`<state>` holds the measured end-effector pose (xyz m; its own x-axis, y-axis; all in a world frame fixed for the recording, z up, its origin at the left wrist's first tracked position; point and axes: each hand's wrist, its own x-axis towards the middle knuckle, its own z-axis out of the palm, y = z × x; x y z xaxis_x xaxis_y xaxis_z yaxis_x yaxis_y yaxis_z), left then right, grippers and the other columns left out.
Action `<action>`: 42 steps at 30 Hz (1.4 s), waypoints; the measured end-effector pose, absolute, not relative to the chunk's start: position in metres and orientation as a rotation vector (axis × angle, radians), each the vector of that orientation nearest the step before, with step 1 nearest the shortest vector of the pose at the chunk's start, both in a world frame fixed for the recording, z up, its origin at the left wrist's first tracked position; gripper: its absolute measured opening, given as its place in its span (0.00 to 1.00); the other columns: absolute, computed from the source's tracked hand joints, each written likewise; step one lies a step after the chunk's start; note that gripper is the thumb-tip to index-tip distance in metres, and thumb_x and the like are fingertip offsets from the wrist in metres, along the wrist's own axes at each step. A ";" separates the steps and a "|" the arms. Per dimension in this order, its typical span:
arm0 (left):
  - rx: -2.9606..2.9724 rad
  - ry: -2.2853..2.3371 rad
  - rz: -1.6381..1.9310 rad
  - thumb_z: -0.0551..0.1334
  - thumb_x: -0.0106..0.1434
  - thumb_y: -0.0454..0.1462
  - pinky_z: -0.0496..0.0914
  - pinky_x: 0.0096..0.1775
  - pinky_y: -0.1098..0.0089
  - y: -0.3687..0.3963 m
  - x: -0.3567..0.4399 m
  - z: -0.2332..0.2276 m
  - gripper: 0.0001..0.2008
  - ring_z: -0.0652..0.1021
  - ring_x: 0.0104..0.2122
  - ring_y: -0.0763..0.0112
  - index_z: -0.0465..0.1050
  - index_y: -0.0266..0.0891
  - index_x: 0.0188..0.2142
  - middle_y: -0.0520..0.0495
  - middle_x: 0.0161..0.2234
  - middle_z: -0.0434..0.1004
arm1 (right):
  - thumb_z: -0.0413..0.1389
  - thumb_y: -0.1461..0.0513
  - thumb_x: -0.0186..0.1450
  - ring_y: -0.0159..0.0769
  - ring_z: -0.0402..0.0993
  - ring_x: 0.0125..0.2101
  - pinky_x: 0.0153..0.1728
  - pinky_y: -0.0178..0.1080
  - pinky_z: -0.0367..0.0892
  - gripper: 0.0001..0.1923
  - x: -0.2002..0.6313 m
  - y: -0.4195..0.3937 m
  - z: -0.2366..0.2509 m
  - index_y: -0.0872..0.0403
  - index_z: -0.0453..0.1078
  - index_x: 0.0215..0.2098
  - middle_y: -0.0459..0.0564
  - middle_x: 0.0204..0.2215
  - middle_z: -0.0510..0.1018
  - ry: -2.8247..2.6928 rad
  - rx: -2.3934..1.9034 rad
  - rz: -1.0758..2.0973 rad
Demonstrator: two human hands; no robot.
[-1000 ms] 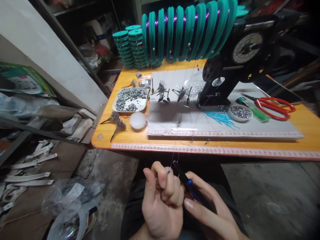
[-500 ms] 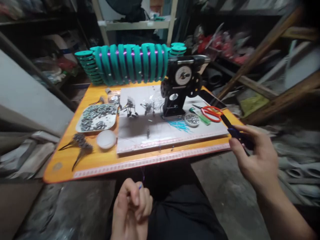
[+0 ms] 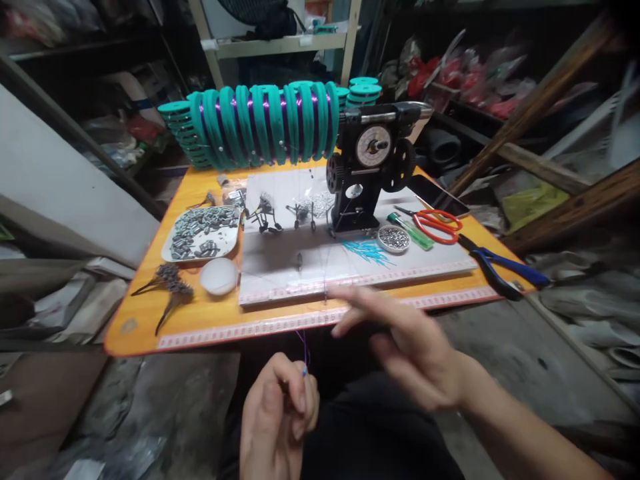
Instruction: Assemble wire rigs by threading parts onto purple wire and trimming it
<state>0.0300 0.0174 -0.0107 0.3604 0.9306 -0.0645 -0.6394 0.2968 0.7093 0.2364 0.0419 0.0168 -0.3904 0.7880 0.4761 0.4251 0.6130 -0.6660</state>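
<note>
Our left hand point(image 3: 277, 413) pinches the purple line point(image 3: 303, 347) below the counter point(image 3: 150, 313) edge. Right hand point(image 3: 405, 347) is open, empty, blurred mid-air. Pliers point(image 3: 500, 267) lie on the counter's right end; line looks not yet finished.

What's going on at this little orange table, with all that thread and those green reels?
A person sits at the orange table. The left hand pinches a thin purple line that runs up toward the table edge. The right hand is open and blurred, holding nothing. Blue-handled pliers lie on the table's right corner beside red scissors. Behind stand a row of green spools and a black winding machine.
</note>
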 end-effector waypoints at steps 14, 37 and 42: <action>1.419 0.750 1.425 0.52 0.70 0.50 0.55 0.25 0.71 0.040 0.021 -0.001 0.20 0.61 0.21 0.76 0.66 0.40 0.28 0.53 0.20 0.57 | 0.42 0.47 0.73 0.30 0.71 0.26 0.29 0.35 0.69 0.28 0.171 0.057 0.018 0.45 0.49 0.67 0.53 0.45 0.77 -1.651 -0.750 1.102; 0.620 0.494 1.209 0.53 0.68 0.52 0.59 0.34 0.68 0.054 0.037 0.009 0.27 0.59 0.26 0.70 0.56 0.38 0.18 0.52 0.19 0.51 | 0.42 0.42 0.71 0.28 0.55 0.19 0.20 0.31 0.53 0.22 0.181 0.054 0.016 0.49 0.63 0.45 0.39 0.19 0.58 -1.318 -0.817 1.320; 0.933 0.783 1.206 0.55 0.67 0.54 0.55 0.29 0.68 0.050 0.032 0.010 0.26 0.62 0.25 0.71 0.68 0.38 0.21 0.50 0.21 0.62 | 0.50 0.37 0.62 0.33 0.68 0.27 0.29 0.36 0.62 0.36 0.180 0.049 0.021 0.52 0.57 0.57 0.49 0.32 0.73 -1.892 -1.069 0.857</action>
<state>0.0316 0.0503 0.0097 0.1964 0.9804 -0.0145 -0.4124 0.0960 0.9059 0.1803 0.0491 0.0214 -0.3381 0.8920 0.3000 0.3630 0.4178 -0.8329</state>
